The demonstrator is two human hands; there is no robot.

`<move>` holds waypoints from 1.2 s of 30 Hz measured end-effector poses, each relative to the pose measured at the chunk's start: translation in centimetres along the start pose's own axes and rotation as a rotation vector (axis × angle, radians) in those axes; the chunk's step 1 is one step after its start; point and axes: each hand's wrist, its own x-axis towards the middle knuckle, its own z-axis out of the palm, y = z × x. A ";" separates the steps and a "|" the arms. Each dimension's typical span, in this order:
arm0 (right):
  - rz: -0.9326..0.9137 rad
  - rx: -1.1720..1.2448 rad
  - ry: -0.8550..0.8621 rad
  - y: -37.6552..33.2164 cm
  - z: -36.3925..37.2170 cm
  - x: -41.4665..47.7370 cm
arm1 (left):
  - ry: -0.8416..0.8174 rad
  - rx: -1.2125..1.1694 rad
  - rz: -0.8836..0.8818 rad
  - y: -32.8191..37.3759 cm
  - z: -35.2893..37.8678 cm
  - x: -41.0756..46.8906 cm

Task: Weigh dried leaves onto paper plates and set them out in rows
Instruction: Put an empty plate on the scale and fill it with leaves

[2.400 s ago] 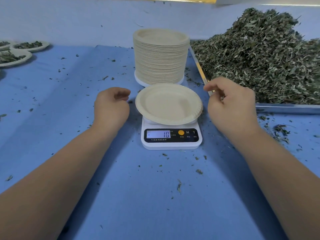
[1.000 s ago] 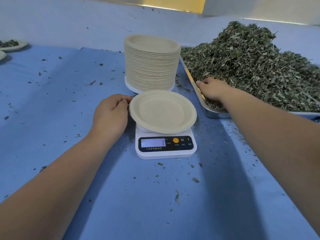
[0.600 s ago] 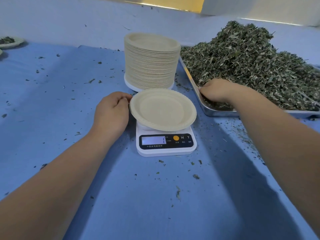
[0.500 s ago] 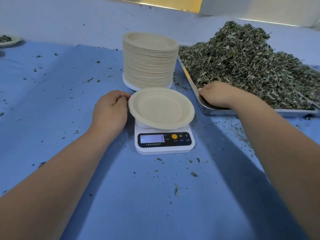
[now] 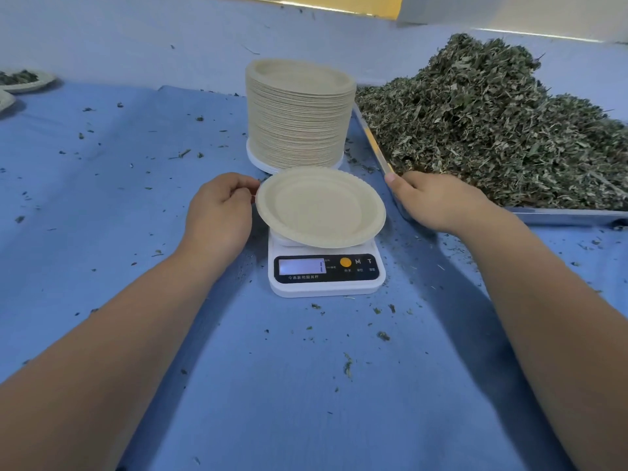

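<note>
Loose leaf crumbs [image 5: 347, 363] speckle the blue-covered counter [image 5: 306, 419] in the lower middle of the frame. Above them sits a white kitchen scale [image 5: 326, 287], its display lit. 1 empty paper plate [image 5: 319, 209] rests on the scale.

The left hand [image 5: 217, 215] is at the plate's left rim, with the thumb and curled fingers [image 5: 243, 185] pinching the edge. The right hand [image 5: 438, 202] lies over the near left corner of a metal tray [image 5: 560, 215] at right. Its fingers are tucked under the palm, and I cannot tell whether they hold anything.

The tray carries a high heap of dried leaves [image 5: 492, 130]. Behind the scale stands a tall stack of plates [image 5: 299, 124]. At the far upper left edge, 2 other plates [image 5: 23, 79] are partly in view, 1 holding leaves.
</note>
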 end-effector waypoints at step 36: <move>-0.306 0.382 0.487 -11.0 -2.4 -1.1 | -0.013 -0.040 0.000 -0.4 0.1 0.2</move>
